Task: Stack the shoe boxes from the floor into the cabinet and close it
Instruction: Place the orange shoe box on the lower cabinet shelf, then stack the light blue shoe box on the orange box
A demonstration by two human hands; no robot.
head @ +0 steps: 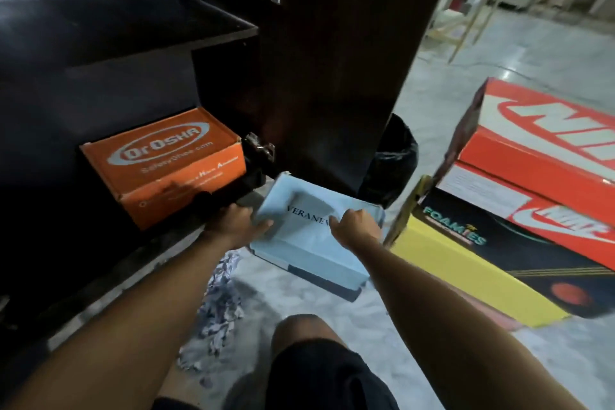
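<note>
A light blue shoe box [312, 253] with dark lettering is tilted just above the floor in front of the dark cabinet [100, 83]. My left hand [238, 221] grips its left edge and my right hand [357, 226] grips its top near the lettering. An orange shoe box [166, 163] sits inside the cabinet on the bottom level, at the right. The cabinet door [332, 60] stands open behind the blue box. To the right, on the floor, a red and white shoe box [545, 156] lies on a yellow and black box [492, 273].
An empty dark shelf [126, 23] runs above the orange box. A black bin bag [394, 160] sits behind the door. A patterned cloth [221, 296] lies on the grey floor by my knee [306, 333]. Wooden furniture legs [466, 27] stand at the far right.
</note>
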